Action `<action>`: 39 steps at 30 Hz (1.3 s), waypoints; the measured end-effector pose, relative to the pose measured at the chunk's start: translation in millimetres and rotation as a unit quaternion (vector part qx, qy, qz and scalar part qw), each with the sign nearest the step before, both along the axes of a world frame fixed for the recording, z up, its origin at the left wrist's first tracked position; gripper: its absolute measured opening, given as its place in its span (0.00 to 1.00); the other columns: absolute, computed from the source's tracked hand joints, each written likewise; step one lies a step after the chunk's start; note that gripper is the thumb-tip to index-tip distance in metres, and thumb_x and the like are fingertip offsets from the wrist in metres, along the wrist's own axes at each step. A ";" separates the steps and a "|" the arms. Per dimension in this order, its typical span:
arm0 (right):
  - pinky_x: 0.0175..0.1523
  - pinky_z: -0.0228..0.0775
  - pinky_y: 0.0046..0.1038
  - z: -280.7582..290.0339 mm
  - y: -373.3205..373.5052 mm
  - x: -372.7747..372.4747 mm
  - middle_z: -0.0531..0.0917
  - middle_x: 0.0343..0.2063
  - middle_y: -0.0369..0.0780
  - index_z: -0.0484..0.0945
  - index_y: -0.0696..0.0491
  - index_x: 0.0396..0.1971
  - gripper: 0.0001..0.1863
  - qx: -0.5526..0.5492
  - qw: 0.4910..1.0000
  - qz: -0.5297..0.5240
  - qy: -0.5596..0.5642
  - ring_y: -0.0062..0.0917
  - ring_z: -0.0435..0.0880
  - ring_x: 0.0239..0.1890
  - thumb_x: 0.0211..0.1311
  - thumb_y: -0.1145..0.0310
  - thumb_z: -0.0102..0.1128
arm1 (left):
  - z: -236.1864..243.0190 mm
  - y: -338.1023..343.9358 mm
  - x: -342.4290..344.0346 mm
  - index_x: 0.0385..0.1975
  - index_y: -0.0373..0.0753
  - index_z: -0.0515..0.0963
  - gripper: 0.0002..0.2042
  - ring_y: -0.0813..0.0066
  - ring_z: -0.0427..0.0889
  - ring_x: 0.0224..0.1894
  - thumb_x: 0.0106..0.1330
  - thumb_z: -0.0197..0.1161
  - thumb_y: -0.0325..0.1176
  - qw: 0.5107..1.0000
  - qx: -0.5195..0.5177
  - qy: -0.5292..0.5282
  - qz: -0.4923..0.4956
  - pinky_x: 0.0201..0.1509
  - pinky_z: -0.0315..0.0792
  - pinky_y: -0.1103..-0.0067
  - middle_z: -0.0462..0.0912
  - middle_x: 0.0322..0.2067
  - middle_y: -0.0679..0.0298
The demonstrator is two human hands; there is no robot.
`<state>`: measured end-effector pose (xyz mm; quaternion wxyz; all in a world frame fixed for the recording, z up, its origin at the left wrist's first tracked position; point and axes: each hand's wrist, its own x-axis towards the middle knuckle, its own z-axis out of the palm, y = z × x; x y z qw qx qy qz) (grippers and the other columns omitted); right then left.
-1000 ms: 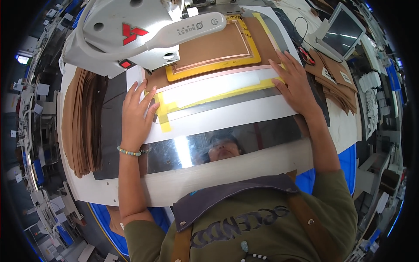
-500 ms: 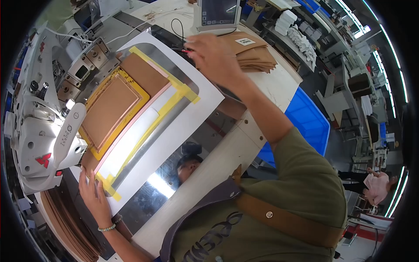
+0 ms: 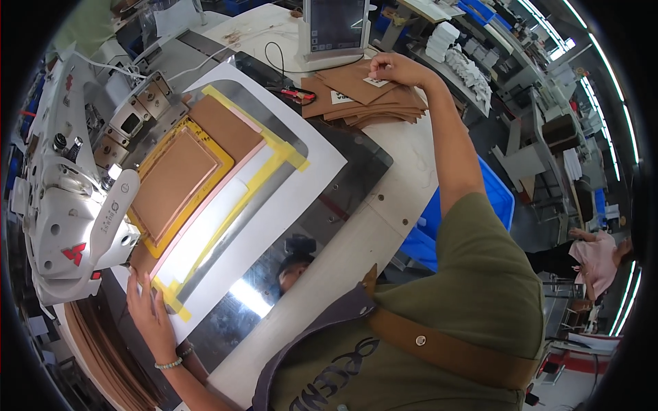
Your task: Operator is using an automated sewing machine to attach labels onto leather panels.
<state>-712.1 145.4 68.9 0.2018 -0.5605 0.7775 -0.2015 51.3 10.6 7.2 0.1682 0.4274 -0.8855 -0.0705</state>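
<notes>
My left hand (image 3: 152, 322) rests with fingers apart at the lower left corner of a template (image 3: 275, 137) edged with yellow tape on white board. The template holds brown material (image 3: 229, 120), a pink strip and a yellow frame (image 3: 218, 154) with a brown panel (image 3: 168, 192) inside, beside a white sewing machine (image 3: 62, 205). My right hand (image 3: 397, 68) is reached out over a stack of brown pieces (image 3: 391, 109) with white labels, fingers closed at the top piece, apparently pinching it. Red-handled snips (image 3: 295, 94) lie left of the stack.
A screen (image 3: 332, 24) stands behind the stack. Brown strips (image 3: 103, 342) are piled at the lower left. A blue bin (image 3: 428, 226) sits below the table's right edge. A polished dark plate (image 3: 308, 226) borders the board. Another person (image 3: 593, 267) in pink is far right.
My right hand has left the template's corner and moved right onto the brown stack, closing at its top piece. My left hand stays at the template. The view has turned rightward.
</notes>
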 end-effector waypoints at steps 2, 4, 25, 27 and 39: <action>0.42 0.64 0.22 13.7 -0.2 18.7 0.76 0.30 0.27 0.79 0.51 0.38 0.11 -0.004 0.999 0.010 -0.051 0.12 0.70 0.35 0.75 0.61 0.68 | 6.4 0.6 -1.3 0.70 0.37 0.77 0.22 0.48 0.66 0.79 0.78 0.56 0.29 1.000 0.002 -0.015 0.005 0.82 0.57 0.60 0.70 0.76 0.50; 0.40 0.69 0.22 29.8 -10.7 46.6 0.83 0.33 0.30 0.82 0.52 0.40 0.11 -0.077 0.996 0.034 0.007 0.13 0.75 0.35 0.77 0.60 0.66 | 14.3 0.3 -1.1 0.70 0.35 0.77 0.22 0.47 0.67 0.78 0.78 0.56 0.30 1.000 0.014 -0.005 -0.014 0.81 0.58 0.59 0.71 0.76 0.49; 0.56 0.79 0.38 -41.2 -224.4 402.9 0.88 0.38 0.36 0.89 0.51 0.32 0.07 -0.230 0.921 0.289 0.126 0.34 0.84 0.52 0.69 0.69 0.63 | 1.3 -88.4 -47.1 0.61 0.31 0.80 0.18 0.45 0.74 0.67 0.83 0.57 0.38 0.978 0.170 0.113 -0.033 0.73 0.65 0.59 0.79 0.64 0.43; 0.57 0.80 0.38 -47.0 -224.7 403.7 0.89 0.38 0.36 0.89 0.52 0.32 0.07 -0.227 0.920 0.295 0.120 0.35 0.84 0.52 0.68 0.69 0.65 | 3.8 -90.2 -53.9 0.67 0.35 0.78 0.19 0.52 0.71 0.73 0.84 0.56 0.37 0.975 0.174 0.121 -0.061 0.78 0.62 0.63 0.76 0.71 0.50; 0.59 0.78 0.41 -62.2 -221.9 406.0 0.88 0.46 0.36 0.92 0.49 0.37 0.10 -0.313 0.875 0.358 0.093 0.34 0.81 0.58 0.61 0.72 0.63 | 11.5 -99.1 -66.8 0.74 0.40 0.75 0.21 0.65 0.67 0.79 0.84 0.52 0.32 0.980 0.152 0.060 -0.116 0.84 0.57 0.69 0.73 0.76 0.68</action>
